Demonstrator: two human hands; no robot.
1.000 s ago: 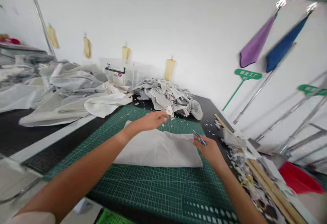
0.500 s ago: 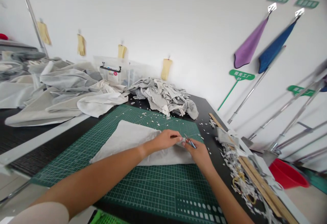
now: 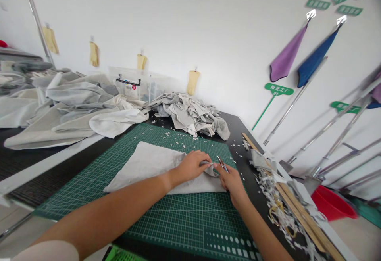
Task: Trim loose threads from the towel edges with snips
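Broadly, works at a black tabletop facing a white wall. Has a sprawling fabric heap at the left and a green gridded cutting mat spread in front. Past the mat's far edge, has a crumpled grey pile. Behind that, includes clear plastic bins, one with a black handle; cannot make out the contents. Beyond the tabletop's right side, includes a red basin, too partly visible to judge for contents. At the bottom edge, shows a green basket, mostly cut off, likewise unreadable inside.

On the mat, has a pale cloth lying flat, gathered up at the right end. With the left hand, pinches a folded edge in a closed grip; with the right hand, grips small snips, blades pointing away, fingertips meeting the same edge. Seems to be at the step of readying that edge, probably for trimming. Would next call for holding the edge taut and guiding the blades clear of the body. Around the far part, shows tiny scraps.
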